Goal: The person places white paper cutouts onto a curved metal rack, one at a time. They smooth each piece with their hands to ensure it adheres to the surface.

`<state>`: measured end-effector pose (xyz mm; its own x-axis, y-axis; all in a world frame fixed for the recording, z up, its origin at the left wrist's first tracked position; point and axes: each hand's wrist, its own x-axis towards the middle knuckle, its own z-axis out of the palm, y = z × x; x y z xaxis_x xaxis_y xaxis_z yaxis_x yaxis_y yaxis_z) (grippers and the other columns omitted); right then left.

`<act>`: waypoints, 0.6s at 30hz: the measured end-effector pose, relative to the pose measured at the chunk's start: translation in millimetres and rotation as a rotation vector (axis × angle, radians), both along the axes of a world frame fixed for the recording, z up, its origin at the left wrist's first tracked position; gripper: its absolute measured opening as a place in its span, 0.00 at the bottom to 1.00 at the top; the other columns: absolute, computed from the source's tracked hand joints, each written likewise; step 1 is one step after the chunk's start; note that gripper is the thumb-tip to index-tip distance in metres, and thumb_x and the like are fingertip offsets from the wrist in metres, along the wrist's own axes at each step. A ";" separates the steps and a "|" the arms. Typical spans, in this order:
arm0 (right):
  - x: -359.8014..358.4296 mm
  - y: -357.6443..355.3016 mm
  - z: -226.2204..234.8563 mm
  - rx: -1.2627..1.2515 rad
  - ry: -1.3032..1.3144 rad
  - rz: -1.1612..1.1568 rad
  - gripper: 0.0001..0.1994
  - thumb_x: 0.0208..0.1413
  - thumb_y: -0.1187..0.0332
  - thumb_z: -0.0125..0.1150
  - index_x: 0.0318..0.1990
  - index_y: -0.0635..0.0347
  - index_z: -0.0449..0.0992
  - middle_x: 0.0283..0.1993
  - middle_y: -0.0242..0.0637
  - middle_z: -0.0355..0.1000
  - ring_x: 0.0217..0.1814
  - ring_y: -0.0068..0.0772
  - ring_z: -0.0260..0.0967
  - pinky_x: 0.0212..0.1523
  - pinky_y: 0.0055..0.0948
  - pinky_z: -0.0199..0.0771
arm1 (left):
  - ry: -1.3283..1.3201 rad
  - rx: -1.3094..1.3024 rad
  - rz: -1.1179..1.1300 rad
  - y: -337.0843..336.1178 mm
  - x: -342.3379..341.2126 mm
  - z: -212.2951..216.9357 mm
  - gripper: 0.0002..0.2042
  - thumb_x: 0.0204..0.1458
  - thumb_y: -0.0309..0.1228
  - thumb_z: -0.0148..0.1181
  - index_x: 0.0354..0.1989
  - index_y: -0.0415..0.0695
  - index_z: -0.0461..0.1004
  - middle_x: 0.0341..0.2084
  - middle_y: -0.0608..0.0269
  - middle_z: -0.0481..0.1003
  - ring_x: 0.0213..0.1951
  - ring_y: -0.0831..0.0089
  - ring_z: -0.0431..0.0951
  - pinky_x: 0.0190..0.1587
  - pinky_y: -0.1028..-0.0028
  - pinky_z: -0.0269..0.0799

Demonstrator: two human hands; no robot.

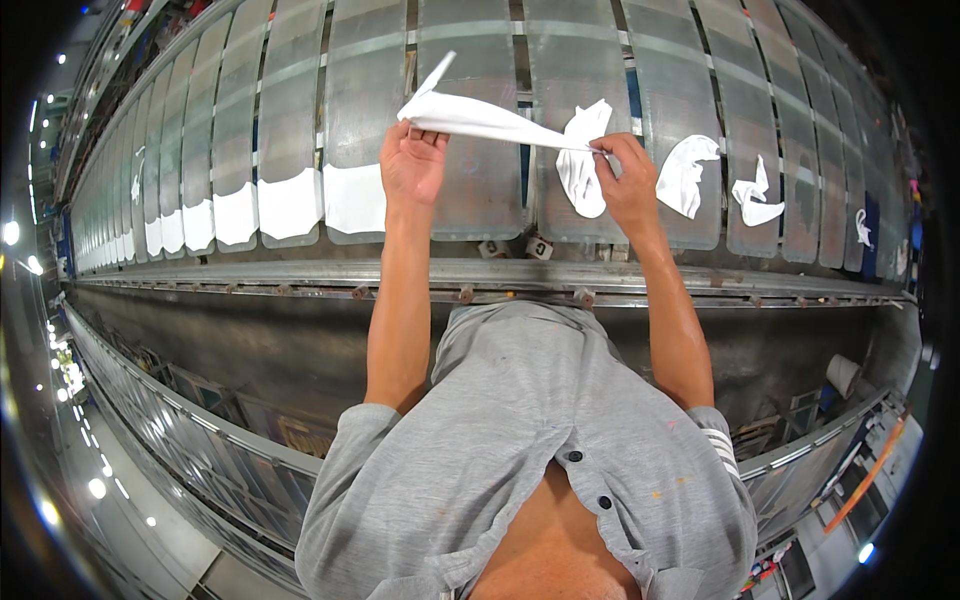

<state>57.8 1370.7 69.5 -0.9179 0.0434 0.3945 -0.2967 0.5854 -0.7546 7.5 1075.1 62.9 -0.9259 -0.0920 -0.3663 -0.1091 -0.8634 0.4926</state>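
Observation:
A white cut fabric piece is stretched between my two hands above the grey-green flat panels. My left hand is turned palm up, its fingers curled on the fabric's left end, where a narrow strip sticks up. At the right end, my right hand pinches the cloth between thumb and fingers. Beneath that end, a crumpled white piece lies on a panel. To the left, a white piece is spread flat at the near end of its panel.
Long panels stand side by side in a row. More flat white pieces continue leftward; crumpled ones lie on panels to the right. A metal rail runs between me and the panels. A second rack stands behind me.

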 end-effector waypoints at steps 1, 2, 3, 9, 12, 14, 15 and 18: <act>0.6 -4.0 -0.1 0.093 0.054 -0.026 0.08 0.52 0.74 0.67 0.39 0.54 0.82 0.35 0.41 0.72 0.39 0.41 0.71 0.42 0.37 0.68 | -0.021 0.028 0.026 0.3 0.8 2.1 0.14 0.64 0.31 0.50 0.53 0.35 0.68 0.51 0.54 0.73 0.55 0.59 0.72 0.67 0.56 0.64; 2.8 -9.0 -1.1 0.187 0.106 -0.052 0.07 0.52 0.74 0.67 0.39 0.54 0.82 0.34 0.40 0.71 0.39 0.42 0.70 0.43 0.39 0.67 | -0.061 -0.012 0.033 -3.5 3.5 -14.5 0.15 0.65 0.32 0.49 0.54 0.35 0.67 0.51 0.53 0.73 0.57 0.58 0.72 0.69 0.55 0.63; 7.3 -13.7 -3.0 0.280 0.156 -0.066 0.07 0.51 0.74 0.66 0.38 0.54 0.82 0.33 0.40 0.70 0.39 0.43 0.70 0.43 0.42 0.67 | -0.155 -0.072 0.019 -11.7 13.7 -37.3 0.15 0.65 0.31 0.49 0.55 0.35 0.67 0.51 0.53 0.73 0.57 0.58 0.72 0.68 0.54 0.64; 84.5 -16.7 -103.2 0.317 -0.527 -0.111 0.11 0.58 0.64 0.61 0.44 0.55 0.84 0.37 0.46 0.77 0.41 0.47 0.76 0.44 0.44 0.72 | -0.709 -0.279 -0.034 -17.1 101.2 -119.4 0.10 0.60 0.24 0.59 0.47 0.34 0.71 0.42 0.53 0.76 0.43 0.59 0.80 0.44 0.62 0.83; 117.6 -25.3 -115.2 -0.001 -0.798 -0.257 0.12 0.60 0.66 0.60 0.46 0.60 0.83 0.40 0.47 0.80 0.42 0.45 0.79 0.43 0.42 0.75 | -0.807 -0.431 -0.033 -18.8 133.6 -118.7 0.13 0.54 0.22 0.67 0.44 0.34 0.71 0.33 0.54 0.77 0.32 0.64 0.81 0.36 0.65 0.84; 125.0 -29.4 -122.3 -0.387 -0.932 -0.412 0.12 0.60 0.68 0.60 0.47 0.64 0.82 0.41 0.46 0.80 0.42 0.42 0.78 0.41 0.39 0.76 | -0.827 -0.458 -0.032 -21.0 146.2 -119.3 0.14 0.52 0.23 0.70 0.42 0.36 0.70 0.29 0.56 0.77 0.26 0.67 0.79 0.30 0.68 0.81; 129.3 -31.6 -127.1 -0.663 -0.969 -0.506 0.12 0.60 0.69 0.60 0.48 0.65 0.81 0.41 0.45 0.79 0.43 0.41 0.78 0.40 0.38 0.76 | -0.832 -0.452 -0.055 -21.8 147.2 -116.0 0.15 0.52 0.22 0.69 0.44 0.37 0.70 0.34 0.56 0.76 0.32 0.65 0.79 0.35 0.66 0.81; 132.6 -35.6 -138.9 -1.223 -0.989 -0.722 0.09 0.60 0.73 0.61 0.46 0.66 0.76 0.39 0.41 0.75 0.41 0.35 0.74 0.41 0.33 0.76 | -0.769 -0.343 -0.078 -25.2 149.8 -113.9 0.15 0.55 0.22 0.66 0.49 0.38 0.70 0.43 0.56 0.75 0.45 0.61 0.78 0.48 0.61 0.79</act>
<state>190.4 1335.0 -69.4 -0.4350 0.3424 -0.8328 0.5584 -0.6230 -0.5478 157.3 1049.9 -51.0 -0.4388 -0.2591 -0.8604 -0.5745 -0.6554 0.4903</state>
